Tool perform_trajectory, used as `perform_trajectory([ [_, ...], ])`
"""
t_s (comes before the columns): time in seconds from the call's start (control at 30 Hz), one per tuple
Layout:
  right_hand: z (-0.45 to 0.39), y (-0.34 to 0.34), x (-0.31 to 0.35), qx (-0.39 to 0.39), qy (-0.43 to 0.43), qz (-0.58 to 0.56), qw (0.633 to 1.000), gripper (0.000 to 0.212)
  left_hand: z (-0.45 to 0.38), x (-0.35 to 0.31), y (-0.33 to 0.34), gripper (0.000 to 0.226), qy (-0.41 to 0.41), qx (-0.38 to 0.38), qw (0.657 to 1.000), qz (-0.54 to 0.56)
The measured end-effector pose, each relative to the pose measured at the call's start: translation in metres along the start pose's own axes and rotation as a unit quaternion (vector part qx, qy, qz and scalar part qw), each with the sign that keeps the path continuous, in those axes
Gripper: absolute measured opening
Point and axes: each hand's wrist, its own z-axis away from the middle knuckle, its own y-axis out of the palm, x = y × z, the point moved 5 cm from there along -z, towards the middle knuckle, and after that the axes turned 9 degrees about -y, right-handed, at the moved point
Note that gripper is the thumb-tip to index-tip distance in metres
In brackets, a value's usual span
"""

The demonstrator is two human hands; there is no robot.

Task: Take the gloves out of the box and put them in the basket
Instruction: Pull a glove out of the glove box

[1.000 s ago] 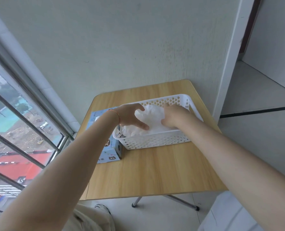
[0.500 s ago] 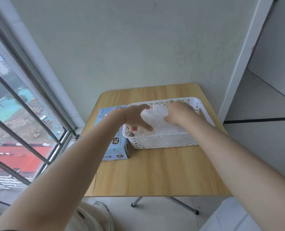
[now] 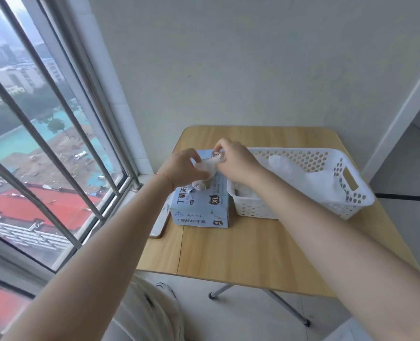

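A wooden table is seen nearest, with a blue glove box standing on it just beside a white perforated basket. Above the box opening, a white glove is pinched by the left hand and the right hand together. Further gloves are piled inside the basket.

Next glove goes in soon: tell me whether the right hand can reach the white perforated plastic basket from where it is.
Probably yes: the right hand is beside the white perforated plastic basket, whose top is open.
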Motion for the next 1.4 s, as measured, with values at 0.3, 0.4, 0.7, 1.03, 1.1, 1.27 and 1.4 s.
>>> perform_trajectory([
  [0.3, -0.013, -0.007, 0.004, -0.047, 0.006, -0.019, 0.999, 0.018, 0.005, 0.006, -0.025, 0.010, 0.051, -0.129, 0.985, 0.101],
  [0.4, -0.016, -0.008, 0.013, -0.022, -0.008, -0.044, 0.999, 0.042, 0.006, 0.005, -0.033, 0.009, 0.058, -0.149, 0.980, 0.116],
  [0.7, -0.019, -0.010, 0.026, -0.063, 0.040, -0.165, 0.984, 0.031, 0.014, 0.007, -0.043, 0.016, 0.048, -0.149, 0.975, 0.160],
  [1.03, -0.020, -0.036, 0.045, -0.161, -0.023, -0.190, 0.968, 0.016, 0.017, -0.007, -0.049, 0.012, 0.065, -0.140, 0.965, 0.214],
  [1.1, -0.021, -0.041, 0.047, -0.185, -0.029, -0.195, 0.963, 0.017, 0.016, -0.005, -0.050, 0.012, 0.053, -0.134, 0.964, 0.224],
  [1.27, -0.022, -0.044, 0.052, -0.197, -0.032, -0.209, 0.957, 0.017, 0.020, -0.007, -0.052, 0.008, 0.042, -0.132, 0.966, 0.216],
  [1.4, -0.026, -0.044, 0.056, -0.184, -0.033, -0.233, 0.954, 0.014, 0.018, -0.008, -0.063, 0.008, 0.012, -0.131, 0.945, 0.300],
])
